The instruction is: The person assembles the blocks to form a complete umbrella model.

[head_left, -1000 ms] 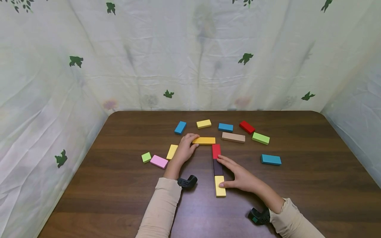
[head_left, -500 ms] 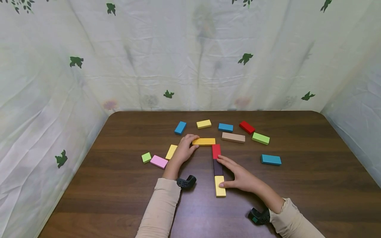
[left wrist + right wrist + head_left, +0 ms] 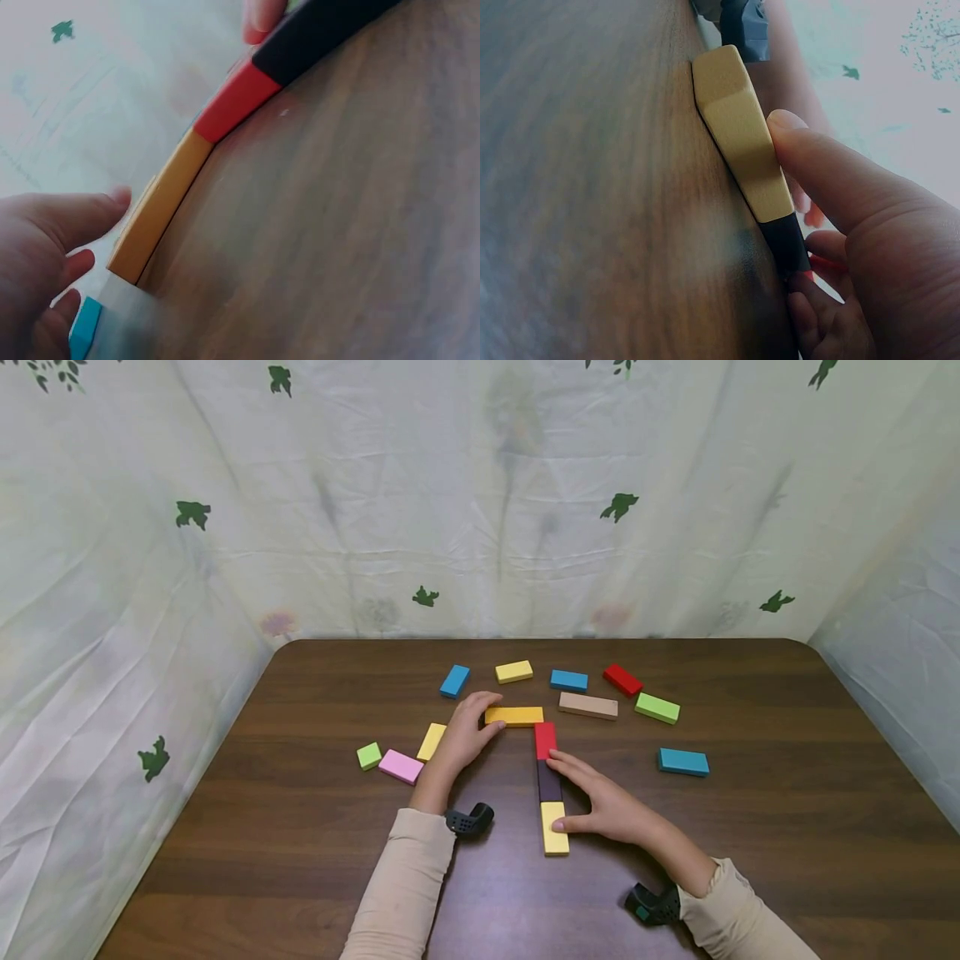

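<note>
An orange block [image 3: 514, 717] lies crosswise at the far end of a row on the table. Its right end meets the red block [image 3: 545, 741], followed by a black block [image 3: 550, 781] and a pale yellow block [image 3: 555, 829]. My left hand [image 3: 467, 735] is at the orange block's left end, thumb and fingers spread; in the left wrist view the thumb is close to it, and whether it touches is unclear. Beside the row, my right hand [image 3: 611, 802] rests its thumb on the pale yellow block [image 3: 739, 139] and its fingertips by the red and black blocks.
Loose blocks lie beyond the row: blue [image 3: 454, 682], yellow [image 3: 513, 672], another blue [image 3: 569, 681], beige [image 3: 588, 706], red [image 3: 622, 680] and green [image 3: 657, 708]. A teal block [image 3: 683, 762] is at right. Pink [image 3: 401, 767], yellow [image 3: 431, 742] and small green [image 3: 369, 756] blocks sit left.
The orange block has shifted slightly nearer against the red one. My left fingers have since lifted and spread away from it. My right hand has stayed in place.
</note>
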Action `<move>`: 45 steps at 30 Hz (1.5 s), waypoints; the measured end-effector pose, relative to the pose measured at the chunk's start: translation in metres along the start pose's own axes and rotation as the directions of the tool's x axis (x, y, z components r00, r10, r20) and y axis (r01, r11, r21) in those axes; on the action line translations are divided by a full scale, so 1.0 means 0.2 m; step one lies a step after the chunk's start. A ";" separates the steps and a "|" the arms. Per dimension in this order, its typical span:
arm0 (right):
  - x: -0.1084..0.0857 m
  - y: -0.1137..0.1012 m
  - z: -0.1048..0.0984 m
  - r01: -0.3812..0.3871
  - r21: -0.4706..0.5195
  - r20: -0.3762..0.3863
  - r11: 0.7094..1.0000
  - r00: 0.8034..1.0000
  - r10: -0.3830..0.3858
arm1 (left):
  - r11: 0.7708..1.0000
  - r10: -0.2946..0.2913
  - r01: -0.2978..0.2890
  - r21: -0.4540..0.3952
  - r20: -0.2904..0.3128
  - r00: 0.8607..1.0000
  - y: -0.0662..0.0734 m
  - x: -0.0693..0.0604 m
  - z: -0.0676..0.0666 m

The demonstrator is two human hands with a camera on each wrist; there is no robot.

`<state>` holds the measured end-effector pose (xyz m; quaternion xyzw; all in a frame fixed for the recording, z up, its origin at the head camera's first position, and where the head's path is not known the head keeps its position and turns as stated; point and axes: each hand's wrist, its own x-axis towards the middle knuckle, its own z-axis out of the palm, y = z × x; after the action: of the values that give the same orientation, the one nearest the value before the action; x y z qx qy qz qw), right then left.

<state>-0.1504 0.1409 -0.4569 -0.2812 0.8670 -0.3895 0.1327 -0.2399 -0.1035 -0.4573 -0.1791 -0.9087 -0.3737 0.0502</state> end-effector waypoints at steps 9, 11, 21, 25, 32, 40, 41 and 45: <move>0.00 0.00 0.00 0.003 -0.004 0.002 1.000 1.000 -0.003 | 0.988 0.125 -0.131 0.078 0.079 0.989 0.09 0.01 0.05; 0.00 0.00 0.00 0.006 -0.005 0.001 1.000 1.000 -0.006 | 0.983 0.144 -0.154 0.097 0.110 0.983 0.10 0.00 0.06; 0.00 0.00 0.00 -0.002 -0.006 0.004 1.000 1.000 0.002 | 0.961 0.173 -0.210 0.180 0.202 0.964 0.11 0.00 0.07; 0.00 0.00 0.00 -0.001 -0.007 0.002 1.000 1.000 0.001 | 0.961 0.172 -0.212 0.178 0.217 0.961 0.10 0.00 0.07; 0.00 0.00 0.00 0.003 -0.004 0.001 1.000 1.000 -0.003 | 0.959 0.166 -0.217 0.182 0.260 0.951 0.11 -0.01 0.07; 0.00 0.00 0.00 0.011 -0.003 -0.002 1.000 1.000 -0.011 | 0.963 0.146 -0.205 0.175 0.300 0.943 0.10 -0.02 0.06; 0.00 0.00 0.00 0.013 -0.004 -0.003 1.000 1.000 -0.013 | 0.964 0.144 -0.203 0.173 0.304 0.942 0.10 -0.02 0.06; 0.00 0.00 0.00 0.015 -0.004 -0.005 1.000 1.000 -0.015 | 0.963 0.140 -0.202 0.178 0.309 0.941 0.10 -0.02 0.06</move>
<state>-0.1513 0.1409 -0.4560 -0.2868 0.8659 -0.3895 0.1271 -0.2281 -0.0832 -0.4545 -0.3051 -0.9208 -0.2403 -0.0346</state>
